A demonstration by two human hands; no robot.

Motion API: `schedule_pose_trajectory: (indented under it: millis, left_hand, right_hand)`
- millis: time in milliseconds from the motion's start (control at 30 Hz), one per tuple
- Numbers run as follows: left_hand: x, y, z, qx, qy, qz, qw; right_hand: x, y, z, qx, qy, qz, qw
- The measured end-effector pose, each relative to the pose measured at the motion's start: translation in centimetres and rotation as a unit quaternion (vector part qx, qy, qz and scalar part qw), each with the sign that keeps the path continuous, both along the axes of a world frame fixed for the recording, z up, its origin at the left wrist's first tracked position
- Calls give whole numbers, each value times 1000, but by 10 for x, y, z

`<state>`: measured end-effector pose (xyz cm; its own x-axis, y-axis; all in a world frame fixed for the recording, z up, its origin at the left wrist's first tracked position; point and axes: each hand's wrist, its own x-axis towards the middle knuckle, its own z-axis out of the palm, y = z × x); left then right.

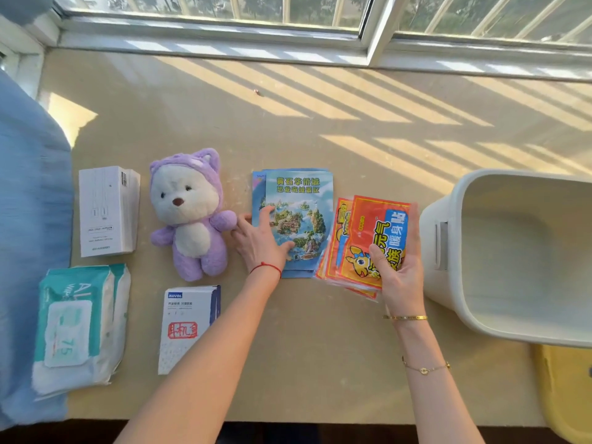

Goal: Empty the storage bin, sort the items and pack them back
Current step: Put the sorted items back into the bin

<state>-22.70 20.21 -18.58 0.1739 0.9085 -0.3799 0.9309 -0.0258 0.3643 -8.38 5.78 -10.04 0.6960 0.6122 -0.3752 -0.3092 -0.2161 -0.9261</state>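
The white storage bin (448,270) lies tipped at the right with nothing inside. My right hand (400,270) grips a stack of orange-red warmer packets (362,232) just left of the bin. My left hand (261,245) rests flat, fingers spread, on a stack of blue map brochures (301,200) on the beige table (320,363). Further left lie a purple plush bear (189,213), a tall white cable box (107,209), two packs of teal wet wipes (77,325) and a white Kovol box (187,328).
A window sill and frame (288,49) run along the table's far side. Blue fabric (28,219) covers the left edge. A yellow object (563,389) sits below the bin at the lower right. Sunlit stripes cross the far half of the table.
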Motion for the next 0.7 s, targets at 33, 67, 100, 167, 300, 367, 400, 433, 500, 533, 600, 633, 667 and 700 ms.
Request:
schedule_pose_trajectory:
  millis: [33,67,100,167,300,367,400,433,500,533,600,633,667,700]
  left_hand:
    - [-2,3,-1,-4,-30,7,1000]
    - [-4,6,-1,-9,-62,16,998]
    - [-6,9,-1,-16,-89,25,996]
    - [-9,14,0,-34,-124,43,991]
    - [-13,21,2,-56,-156,59,984]
    - [-15,20,3,-56,-180,55,981]
    - [-16,18,3,-57,-192,52,978]
    - [-16,15,4,-57,-203,47,976]
    - [-17,10,7,-52,-219,29,974]
    - [-19,7,8,-50,-227,21,972]
    - [-22,4,10,-54,-240,9,969]
    - [-24,3,12,-59,-243,5,968]
    - [-26,2,13,-65,-243,3,968]
    - [-28,0,14,-72,-242,3,968]
  right_hand:
    - [1,0,-1,-1,1,1,1000]
    - [1,0,-1,-2,4,0,1000]
    - [2,0,-1,-3,7,0,1000]
    - [3,0,-1,-6,12,4,1000]
    - [3,-1,-1,-12,15,0,1000]
    - [2,-1,-2,-14,15,-3,1000]
    - [2,-2,-3,-14,14,-2,1000]
    - [2,-2,-3,-14,14,-1,1000]
    - [2,-3,-3,-12,13,-1,1000]
    - [1,-4,-2,-11,12,-1,1000]
    - [1,-6,1,-9,11,1,1000]
    - [1,-7,3,-8,11,2,1000]
    - [1,-8,4,-8,11,3,1000]
    - [0,-9,5,-8,9,4,1000]
